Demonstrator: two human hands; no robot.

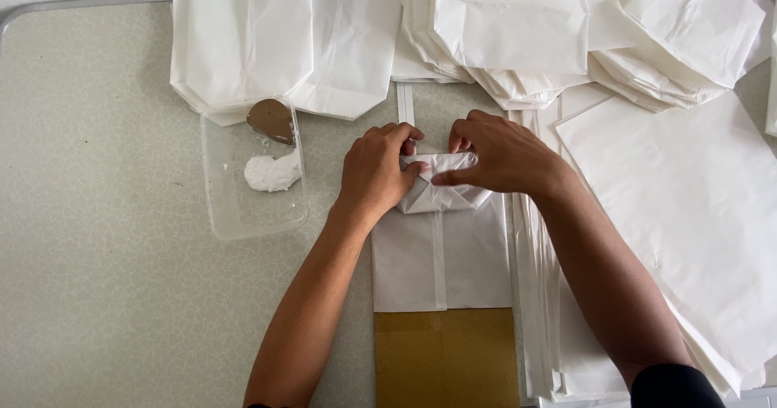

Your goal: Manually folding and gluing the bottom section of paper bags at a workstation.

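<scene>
both the left hand point(374, 173) and the right hand point(495, 154) are pinched on the folded end of the flat white paper bag point(441, 254) lying on the speckled bench point(97, 214), a light, limp, easily creased thing best held by its fold edges.

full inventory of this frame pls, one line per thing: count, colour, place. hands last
paper bag: one, white, flat at centre, its far end being folded under both hands
cardboard sheet: one, brown, sticking out from under the bag's near end
plastic tray: one, clear, left of the bag
paste: one blob, white, inside the tray
spreader: one, brown, rounded, at the tray's far end
finished bags: several overlapping piles, white, along the far edge
paper sheets: one stack, white, right side
table: one, pale green patterned
left hand: pressing the fold
right hand: pinching the fold
</scene>
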